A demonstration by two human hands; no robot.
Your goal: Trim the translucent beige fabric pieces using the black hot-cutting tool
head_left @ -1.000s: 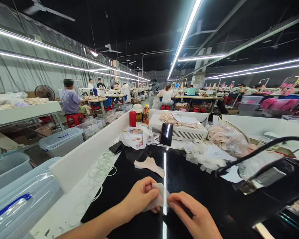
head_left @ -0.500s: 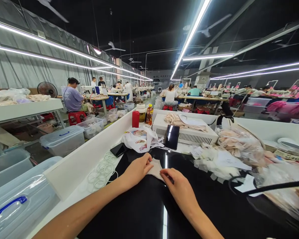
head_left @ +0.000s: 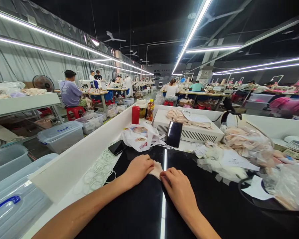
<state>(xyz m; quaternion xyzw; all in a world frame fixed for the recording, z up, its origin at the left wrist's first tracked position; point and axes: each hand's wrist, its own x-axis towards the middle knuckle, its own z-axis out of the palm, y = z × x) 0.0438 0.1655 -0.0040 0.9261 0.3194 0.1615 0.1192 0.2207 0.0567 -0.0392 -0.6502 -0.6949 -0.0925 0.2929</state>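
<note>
A small beige fabric piece (head_left: 155, 170) lies between my hands, just over the glossy black tabletop (head_left: 137, 205). My left hand (head_left: 140, 168) has its fingers closed on the piece's left side, covering part of it. At the right edge, the bent fingers of my right hand (head_left: 177, 181) pinch the fabric between thumb and fingertips. Beyond the hands stand a dark phone (head_left: 174, 134), propped upright, and a white plastic bag (head_left: 140, 136).
A white box with vents (head_left: 189, 126) carries more beige pieces. Plastic bags of fabric (head_left: 249, 139) and pale scraps (head_left: 219, 162) crowd the right side. Pale elastic loops (head_left: 97, 172) lie along the left. A red container (head_left: 135, 115) stands at the back. Several people sit at sewing machines beyond.
My hands have drawn slightly closer together, and less of the fabric shows between them. My right hand's fingers are more curled over its edge. The camera view has shifted a little.
</note>
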